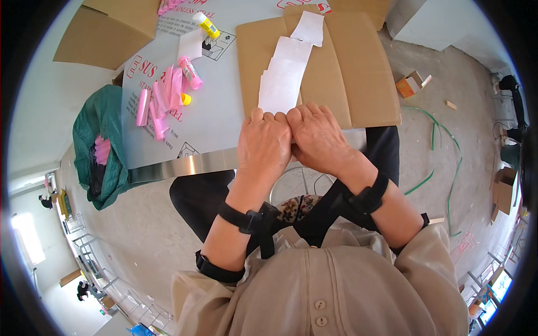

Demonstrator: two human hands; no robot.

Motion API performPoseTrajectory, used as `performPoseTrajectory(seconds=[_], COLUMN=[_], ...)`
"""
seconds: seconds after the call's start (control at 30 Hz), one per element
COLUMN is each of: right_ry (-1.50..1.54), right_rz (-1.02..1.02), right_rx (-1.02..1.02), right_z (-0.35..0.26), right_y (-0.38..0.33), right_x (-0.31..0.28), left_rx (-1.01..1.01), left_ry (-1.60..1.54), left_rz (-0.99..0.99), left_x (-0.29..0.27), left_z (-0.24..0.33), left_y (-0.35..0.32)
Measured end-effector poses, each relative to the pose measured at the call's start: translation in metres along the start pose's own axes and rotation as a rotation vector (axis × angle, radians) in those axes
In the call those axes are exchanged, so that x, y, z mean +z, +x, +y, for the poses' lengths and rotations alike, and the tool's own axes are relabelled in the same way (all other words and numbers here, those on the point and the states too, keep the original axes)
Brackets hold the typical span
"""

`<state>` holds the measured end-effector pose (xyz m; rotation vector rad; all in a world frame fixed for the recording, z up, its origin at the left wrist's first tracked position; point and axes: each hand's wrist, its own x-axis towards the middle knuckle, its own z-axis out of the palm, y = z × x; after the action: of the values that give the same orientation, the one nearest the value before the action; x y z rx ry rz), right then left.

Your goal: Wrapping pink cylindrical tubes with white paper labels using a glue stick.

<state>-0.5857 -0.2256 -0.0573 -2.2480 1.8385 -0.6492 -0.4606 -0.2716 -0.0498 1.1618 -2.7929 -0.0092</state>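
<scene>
A long strip of overlapping white paper sheets (284, 73) lies on a flattened piece of brown cardboard (358, 73), with a smaller white piece (309, 28) at its far end. My left hand (264, 137) and my right hand (319, 134) are side by side at the strip's near end, by the table edge. Both have curled fingers closed on the paper, knuckles up and thumbs hidden or nearly so. Whatever part of the paper is under the palms cannot be seen.
Left on the metal-topped table (218, 123) are several pink rolled pieces (159, 101), a glue stick (206, 25), a pink-labelled tube (190, 73) and a yellow cap (186, 99). A green sack (101, 145) hangs at the left edge. Green strapping (457, 168) lies on the floor.
</scene>
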Motion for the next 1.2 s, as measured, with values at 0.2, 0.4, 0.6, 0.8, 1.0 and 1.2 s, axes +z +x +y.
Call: performPoseTrajectory(seconds=[0.2, 0.4, 0.6, 0.8, 1.0, 1.2], right_ry=[-0.182, -0.076, -0.231, 0.005, -0.229, -0.003], right_rz=[-0.069, -0.066, -0.120, -0.332, -0.253, -0.341], right_rx=[-0.071, -0.025, 0.016, 0.080, 0.097, 0.008], right_z=[0.010, 0.008, 0.003, 0.004, 0.001, 0.005], right_y=[-0.001, -0.002, -0.003, -0.001, -0.002, -0.001], right_x=[0.011, 0.012, 0.010, -0.002, 0.007, -0.006], left_rx=[0.014, -0.017, -0.044, 0.002, -0.135, 0.013], left_ry=[-0.025, 0.041, -0.160, -0.032, -0.209, -0.076], left_rz=[0.039, 0.156, 0.007, 0.105, -0.217, 0.048], left_x=[0.004, 0.008, 0.006, 0.004, 0.000, 0.006], left_z=[0.001, 0.004, 0.003, 0.006, 0.004, 0.003], left_y=[-0.003, -0.008, -0.004, -0.008, -0.006, -0.011])
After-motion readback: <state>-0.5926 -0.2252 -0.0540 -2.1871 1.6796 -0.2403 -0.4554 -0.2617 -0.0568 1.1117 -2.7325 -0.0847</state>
